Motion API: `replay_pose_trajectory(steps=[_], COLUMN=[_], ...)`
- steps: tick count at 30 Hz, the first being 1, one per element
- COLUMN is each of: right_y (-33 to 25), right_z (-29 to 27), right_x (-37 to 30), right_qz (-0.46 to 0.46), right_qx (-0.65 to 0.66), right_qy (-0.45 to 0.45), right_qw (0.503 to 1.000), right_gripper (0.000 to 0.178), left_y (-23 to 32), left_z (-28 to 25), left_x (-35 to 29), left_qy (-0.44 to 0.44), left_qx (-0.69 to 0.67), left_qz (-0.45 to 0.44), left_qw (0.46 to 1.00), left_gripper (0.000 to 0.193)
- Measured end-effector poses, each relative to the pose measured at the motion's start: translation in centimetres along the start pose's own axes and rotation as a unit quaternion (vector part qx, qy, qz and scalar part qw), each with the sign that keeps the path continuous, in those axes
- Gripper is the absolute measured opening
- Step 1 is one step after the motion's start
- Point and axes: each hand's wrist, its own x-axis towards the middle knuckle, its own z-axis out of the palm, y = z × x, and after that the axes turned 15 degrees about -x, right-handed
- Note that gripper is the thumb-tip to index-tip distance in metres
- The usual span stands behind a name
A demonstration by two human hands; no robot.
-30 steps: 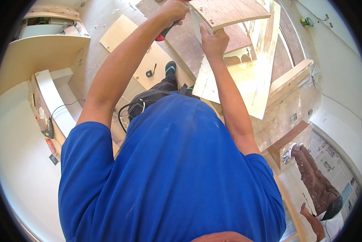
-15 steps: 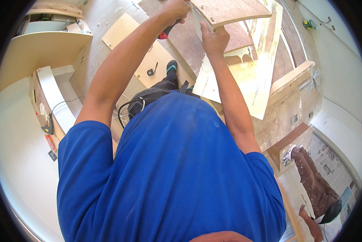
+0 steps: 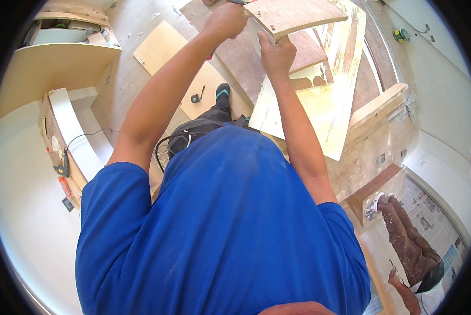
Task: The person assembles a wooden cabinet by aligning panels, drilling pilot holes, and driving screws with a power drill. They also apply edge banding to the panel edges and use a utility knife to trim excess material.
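Note:
My left hand [image 3: 226,22] is closed at the top, just left of a wooden panel piece [image 3: 298,16]. It grips a red-and-black handled tool; an orange and dark part shows above the knuckles and a bit of red below the wrist. The tool's kind is mostly hidden. My right hand [image 3: 277,56] grasps the near corner of the panel piece, thumb up along its pale side and fingers curled beneath the edge. The panel's top face is bare wood with small dark marks near the corner.
A light board [image 3: 167,52] lies on the floor with a tape measure [image 3: 195,98] on it. A yellowish sheet [image 3: 319,113] lies under my right arm. A power drill [image 3: 63,167] rests on a ledge at left. At lower right another person [image 3: 411,236] works near a wooden box [image 3: 374,189].
My left hand has shifted slightly down and left and turned, so the tool's dark-and-orange part now shows above it. The panel and my right hand have moved only slightly left.

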Motion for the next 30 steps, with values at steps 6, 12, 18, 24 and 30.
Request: replay_pose_trajectory(steps=[6,12,18,24,30], right_y=[-0.4,-0.4,-1.2,-0.7,-0.4], right_z=[-0.1,-0.2,-0.2,0.6,1.0], right_x=[0.5,1.1,1.1,1.1,1.0], right_qz=[-0.019,0.011,0.012,-0.012,-0.024], right_qx=[0.038,0.007,-0.011,0.023,0.011], right_qy=[0.006,-0.041,-0.04,0.003,0.016], right_qw=[0.999,0.999,0.999,1.0,1.0], right_gripper=[0.038,0.033,0.033,0.038,0.04], left_y=[-2.3,-2.7,-5.5,-5.4,-5.1], left_z=[-2.5,-1.9,-0.5,0.0,0.0], left_x=[1.2,2.5,5.1,5.3,4.9], left_qy=[-0.002,-0.044,-0.037,-0.031,-0.036], left_qx=[-0.173,-0.223,-0.183,-0.127,-0.097], left_qz=[-0.182,-0.072,-0.017,-0.004,0.002], left_qw=[0.968,0.971,0.982,0.991,0.995], left_gripper=[0.027,0.024,0.02,0.017,0.015])
